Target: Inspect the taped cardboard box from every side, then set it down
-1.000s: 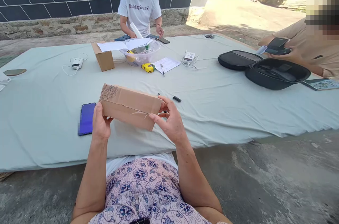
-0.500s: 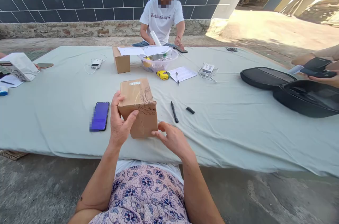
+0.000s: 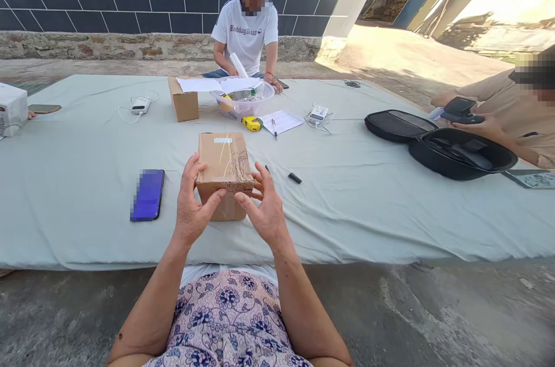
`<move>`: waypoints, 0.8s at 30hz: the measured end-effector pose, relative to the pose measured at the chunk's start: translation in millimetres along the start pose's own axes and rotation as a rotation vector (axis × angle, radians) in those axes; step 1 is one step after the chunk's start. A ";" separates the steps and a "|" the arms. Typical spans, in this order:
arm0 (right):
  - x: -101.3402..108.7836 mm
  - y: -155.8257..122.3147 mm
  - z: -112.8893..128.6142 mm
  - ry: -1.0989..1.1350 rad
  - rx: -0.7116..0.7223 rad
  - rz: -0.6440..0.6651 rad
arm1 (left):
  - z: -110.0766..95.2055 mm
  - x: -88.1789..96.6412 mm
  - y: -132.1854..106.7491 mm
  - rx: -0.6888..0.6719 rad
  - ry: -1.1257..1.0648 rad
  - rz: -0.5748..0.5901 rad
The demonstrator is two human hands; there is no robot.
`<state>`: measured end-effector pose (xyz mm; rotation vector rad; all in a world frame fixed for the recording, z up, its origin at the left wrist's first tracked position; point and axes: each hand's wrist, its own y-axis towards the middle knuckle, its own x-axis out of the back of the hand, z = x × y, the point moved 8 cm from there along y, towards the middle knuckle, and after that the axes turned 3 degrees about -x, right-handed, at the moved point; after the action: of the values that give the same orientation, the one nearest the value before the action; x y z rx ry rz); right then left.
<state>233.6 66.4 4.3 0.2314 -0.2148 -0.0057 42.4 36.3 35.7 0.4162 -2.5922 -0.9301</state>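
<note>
A closed brown cardboard box [image 3: 221, 162] stands near the table's front edge, with dark scribbled lines on its top right corner and a dotted white sticker at the back of its top. My left hand [image 3: 191, 205] grips its left side, thumb across the front face. On the other side my right hand [image 3: 266, 208] holds the right front corner, thumb at the front and fingers along the side. Just beyond my right fingers lies a black marker, mostly hidden, and its black cap [image 3: 295, 178] lies farther right. A phone [image 3: 148, 196] rests left of my left hand.
Farther back are a small carton [image 3: 186, 108], a plastic basin [image 3: 243, 107], a yellow tape measure [image 3: 252, 123], and paper with a pen [image 3: 274, 128]. An open black case [image 3: 459, 153] lies right. Co-workers sit across [image 3: 247, 32] and at the right [image 3: 515, 107].
My right hand has moved up from the box's lower right corner to its upper right side. The box has turned slightly to face me. The whole view has shifted right.
</note>
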 end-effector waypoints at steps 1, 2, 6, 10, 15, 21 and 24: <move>-1.4 1.5 1.8 -0.010 0.001 -0.024 | 0.0 -0.3 0.0 0.000 -0.003 -0.002; -2.6 3.3 3.1 -0.021 -0.002 -0.047 | 0.5 -0.5 0.1 0.001 -0.006 -0.005; -4.4 9.4 3.7 -0.035 -0.047 -0.124 | 3.6 -1.1 1.7 0.012 -0.016 -0.020; -0.7 5.4 12.6 -0.042 -0.035 -0.156 | -4.1 1.5 2.9 -0.040 -0.030 -0.018; 2.6 -9.6 37.6 -0.119 0.098 -0.119 | -19.4 9.7 1.8 -0.049 0.007 -0.023; -0.7 -6.5 46.5 -0.211 0.127 -0.134 | -23.8 11.1 1.2 -0.033 0.086 -0.039; -0.9 -2.5 45.8 -0.204 0.087 -0.159 | -22.1 11.5 1.7 -0.026 0.078 -0.047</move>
<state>223.0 53.6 47.0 0.3350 -0.4000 -0.1782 41.1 21.1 55.4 0.4982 -2.5078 -0.9429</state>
